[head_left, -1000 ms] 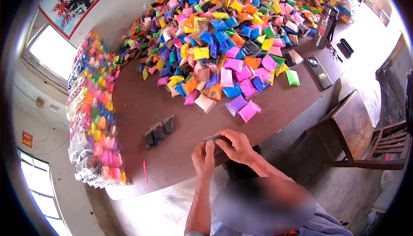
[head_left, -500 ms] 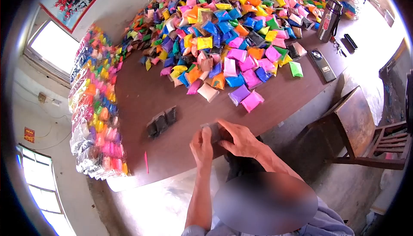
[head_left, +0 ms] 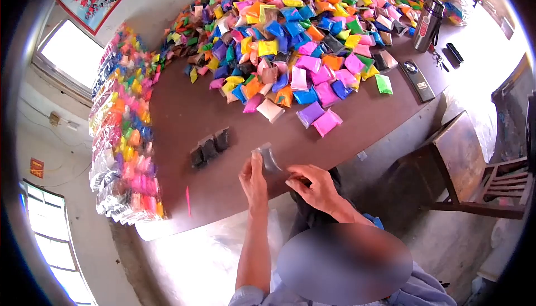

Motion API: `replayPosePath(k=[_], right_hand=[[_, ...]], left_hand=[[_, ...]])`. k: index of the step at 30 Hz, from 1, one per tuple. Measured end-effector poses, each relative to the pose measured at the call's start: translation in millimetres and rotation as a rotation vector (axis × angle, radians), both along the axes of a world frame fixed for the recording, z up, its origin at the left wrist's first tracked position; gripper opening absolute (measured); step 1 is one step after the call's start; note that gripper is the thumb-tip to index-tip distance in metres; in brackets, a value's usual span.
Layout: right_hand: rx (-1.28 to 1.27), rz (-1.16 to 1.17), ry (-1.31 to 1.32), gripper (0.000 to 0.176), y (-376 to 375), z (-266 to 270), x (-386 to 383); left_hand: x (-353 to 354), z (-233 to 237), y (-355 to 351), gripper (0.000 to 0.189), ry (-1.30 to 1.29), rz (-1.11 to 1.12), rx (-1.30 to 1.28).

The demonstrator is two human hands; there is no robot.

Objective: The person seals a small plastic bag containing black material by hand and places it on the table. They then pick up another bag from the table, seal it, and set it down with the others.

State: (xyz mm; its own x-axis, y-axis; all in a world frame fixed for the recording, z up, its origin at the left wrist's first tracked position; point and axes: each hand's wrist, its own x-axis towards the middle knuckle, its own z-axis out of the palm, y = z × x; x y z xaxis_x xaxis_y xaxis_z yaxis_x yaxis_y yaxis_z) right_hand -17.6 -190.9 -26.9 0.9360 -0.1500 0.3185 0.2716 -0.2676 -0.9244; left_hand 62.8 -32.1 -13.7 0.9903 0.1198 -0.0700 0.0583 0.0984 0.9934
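My left hand (head_left: 254, 182) pinches a small clear bag with dark content (head_left: 269, 157) over the table's front edge. Just right of the bag, my right hand (head_left: 315, 186) has its fingers curled; whether the fingertips touch the bag's lower corner or hold anything is too small to tell. Several black packets (head_left: 210, 147) lie in a row on the brown table (head_left: 184, 116), left of and beyond my left hand. Beyond the hands, a pink packet (head_left: 327, 123) and a purple packet (head_left: 310, 114) lie at the near end of a large heap of coloured packets (head_left: 290, 43).
Stacked bags of coloured packets (head_left: 131, 149) line the table's left side. A pink stick (head_left: 188, 201) lies near the front edge. At the right are a steel flask (head_left: 428, 25), a dark flat box (head_left: 417, 82), keys and a black case (head_left: 455, 53). A wooden chair (head_left: 463, 161) stands right.
My hands have moved apart, the right one shifting right and down. The bag now shows more fully in my left hand. The view has shifted slightly.
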Motion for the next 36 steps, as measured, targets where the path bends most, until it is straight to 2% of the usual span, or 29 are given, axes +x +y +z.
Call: replayPosePath(k=[1, 3, 4, 6, 7, 8, 9, 12, 14, 16, 17, 18, 20, 24, 26, 28, 31, 32, 34, 35, 36], right_hand=[[-0.003, 0.001, 0.003, 0.03, 2, -1, -4], [0.396, 0.009, 0.149, 0.023, 4, -1, -11], [0.392, 0.009, 0.152, 0.023, 1, 1, -14], [0.559, -0.063, 0.267, 0.022, -11, 4, -22], [0.552, -0.144, 0.2, 0.02, -16, 0, -26], [0.534, -0.226, 0.244, 0.021, -27, -1, -31], [0.525, -0.274, 0.25, 0.021, -39, -4, -37], [0.469, -0.469, 0.215, 0.02, -93, -37, -71], [0.422, -0.59, 0.301, 0.02, -112, -48, -92], [0.426, -0.594, 0.322, 0.021, -126, -65, -111], [0.398, -0.6, 0.348, 0.02, -128, -69, -118], [0.372, -0.607, 0.376, 0.02, -129, -73, -124], [0.382, -0.613, 0.422, 0.02, -128, -84, -131], [0.378, -0.526, 0.447, 0.021, -121, -97, -140], [0.311, -0.522, 0.45, 0.021, -117, -99, -140], [0.336, -0.503, 0.439, 0.022, -116, -104, -141], [0.368, -0.493, 0.449, 0.022, -114, -109, -142], [0.383, -0.495, 0.467, 0.022, -114, -110, -142], [0.37, -0.478, 0.459, 0.021, -111, -112, -141], [0.356, -0.461, 0.447, 0.021, -109, -112, -138], [0.354, -0.448, 0.444, 0.021, -106, -107, -133]], left_hand=[[1, -2, 1, 0.032, 0.001, 0.013, 0.002], [3, -8, 4, 0.033, 0.002, 0.028, 0.0], [4, -10, 6, 0.032, 0.005, 0.02, -0.042], [3, -8, 9, 0.031, 0.01, 0.013, -0.09], [2, -1, 11, 0.03, 0.045, 0.006, -0.139], [1, 3, 14, 0.029, 0.08, 0.001, -0.19], [5, -12, 24, 0.029, 0.028, -0.02, -0.247], [-9, 25, 28, 0.03, 0.045, 0.069, -0.285], [-10, 14, 47, 0.03, 0.012, 0.097, -0.273], [-16, 27, 54, 0.032, 0.01, 0.164, 0.111], [-19, 35, 54, 0.041, 0.024, 0.216, 0.247], [-18, 31, 62, 0.041, 0.026, 0.216, 0.252], [-15, 19, 86, 0.04, -0.135, 0.227, 0.707], [-9, 21, 114, 0.036, -0.151, 0.313, 0.87], [-8, 26, 127, 0.036, -0.115, 0.326, 0.859], [-5, 15, 150, 0.036, -0.123, 0.321, 1.015], [-5, 4, 153, 0.032, -0.126, 0.316, 1.018], [-6, -1, 148, 0.032, -0.124, 0.318, 1.019], [-20, 11, 94, 0.028, -0.086, 0.184, 1.0], [-30, 11, 60, 0.024, -0.073, 0.113, 0.899], [-44, 10, 29, 0.021, -0.098, -0.044, 0.847]])
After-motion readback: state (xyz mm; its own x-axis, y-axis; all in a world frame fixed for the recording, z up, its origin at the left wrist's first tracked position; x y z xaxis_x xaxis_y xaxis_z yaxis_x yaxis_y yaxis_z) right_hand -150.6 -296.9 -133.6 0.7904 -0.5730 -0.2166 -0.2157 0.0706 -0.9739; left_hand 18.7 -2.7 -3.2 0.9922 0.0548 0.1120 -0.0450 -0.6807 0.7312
